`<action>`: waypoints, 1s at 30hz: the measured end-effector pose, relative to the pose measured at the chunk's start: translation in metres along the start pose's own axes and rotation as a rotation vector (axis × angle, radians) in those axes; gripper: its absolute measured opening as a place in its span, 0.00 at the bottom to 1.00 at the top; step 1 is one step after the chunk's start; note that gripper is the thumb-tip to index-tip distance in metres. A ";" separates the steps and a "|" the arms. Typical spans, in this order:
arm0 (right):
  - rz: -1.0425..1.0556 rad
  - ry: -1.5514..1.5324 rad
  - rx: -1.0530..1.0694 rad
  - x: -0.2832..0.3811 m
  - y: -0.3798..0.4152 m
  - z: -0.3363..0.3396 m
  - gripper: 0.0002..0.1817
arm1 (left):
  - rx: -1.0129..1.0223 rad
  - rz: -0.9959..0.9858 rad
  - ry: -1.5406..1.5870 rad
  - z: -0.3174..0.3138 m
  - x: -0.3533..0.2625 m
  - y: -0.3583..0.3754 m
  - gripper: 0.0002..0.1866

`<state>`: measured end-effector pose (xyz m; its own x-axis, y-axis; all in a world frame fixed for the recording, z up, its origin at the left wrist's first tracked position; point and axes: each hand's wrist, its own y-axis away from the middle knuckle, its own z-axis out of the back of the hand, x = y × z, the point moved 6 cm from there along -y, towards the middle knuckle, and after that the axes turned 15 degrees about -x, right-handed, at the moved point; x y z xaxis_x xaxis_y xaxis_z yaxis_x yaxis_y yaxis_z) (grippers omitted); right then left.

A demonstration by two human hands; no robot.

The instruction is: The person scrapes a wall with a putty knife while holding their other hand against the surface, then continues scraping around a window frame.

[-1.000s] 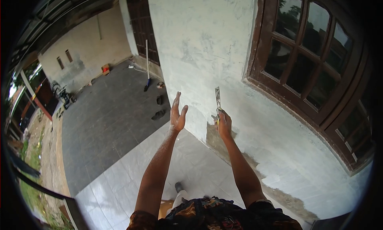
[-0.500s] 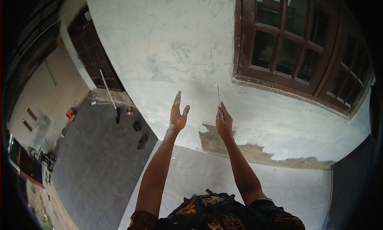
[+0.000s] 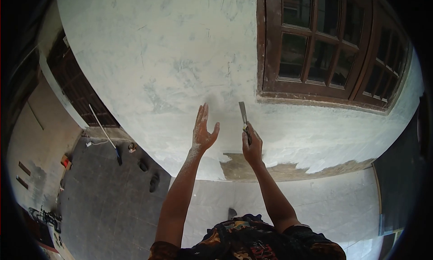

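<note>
A putty knife (image 3: pixel 243 113) points upward from my right hand (image 3: pixel 253 146), whose fingers are wrapped round its handle. The flat of its narrow metal blade faces me. To the left, my left hand (image 3: pixel 205 131) is raised with thumb apart and fingers stretched out; it holds nothing, and white dust coats the hand and wrist. Both hands are in front of a whitish, patchy wall (image 3: pixel 180 57) with scratches and greyish smears. Low on that wall, below my right hand, runs a bare brown-grey strip (image 3: pixel 279 171) with a ragged upper edge.
A brown-framed window (image 3: pixel 311 57) is set in the wall at upper right. Pale sheeting (image 3: pixel 315 201) covers the floor below me. Dark tiles (image 3: pixel 103 197) lie to the left, with sandals (image 3: pixel 154 182) and a long-handled broom (image 3: pixel 103 130) by a door (image 3: pixel 81 88). A dark panel (image 3: pixel 401 169) stands at right.
The putty knife has turned from nearly edge-on to showing its flat blade. My view has shifted, so the window and door sit further left. A dark shoe tip now shows below.
</note>
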<state>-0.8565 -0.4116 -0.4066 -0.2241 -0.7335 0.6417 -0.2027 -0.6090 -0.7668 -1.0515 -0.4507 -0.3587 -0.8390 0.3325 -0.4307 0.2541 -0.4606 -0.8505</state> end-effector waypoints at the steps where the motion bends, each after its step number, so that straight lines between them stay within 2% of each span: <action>1: -0.002 -0.003 -0.013 0.000 -0.002 -0.006 0.21 | 0.005 -0.012 0.000 -0.002 0.006 -0.008 0.38; 4: -0.006 0.031 -0.041 -0.004 -0.002 -0.025 0.21 | 0.061 -0.093 -0.071 -0.008 0.022 -0.030 0.39; 6: -0.035 0.085 -0.035 -0.012 -0.001 -0.033 0.21 | 0.043 -0.234 -0.152 -0.015 0.022 -0.045 0.40; 10: -0.087 0.148 -0.072 -0.026 -0.005 -0.042 0.22 | 0.110 -0.270 -0.219 -0.036 0.026 -0.066 0.39; 13: -0.081 0.182 -0.119 -0.030 -0.007 -0.042 0.22 | 0.094 -0.383 -0.208 -0.054 0.024 -0.078 0.38; 15: 0.027 0.271 -0.155 -0.026 -0.008 -0.045 0.23 | 0.051 -0.461 -0.254 -0.063 0.024 -0.088 0.37; 25: -0.043 0.404 -0.221 -0.050 0.008 -0.054 0.26 | -0.047 -0.705 -0.328 -0.095 0.054 -0.110 0.32; 30: -0.038 0.403 -0.252 -0.057 0.016 -0.062 0.26 | -0.087 -0.745 -0.345 -0.099 0.058 -0.109 0.31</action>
<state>-0.9062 -0.3609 -0.4550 -0.5542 -0.5062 0.6608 -0.4317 -0.5041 -0.7481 -1.0801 -0.2993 -0.3209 -0.8994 0.2476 0.3601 -0.4027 -0.1496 -0.9030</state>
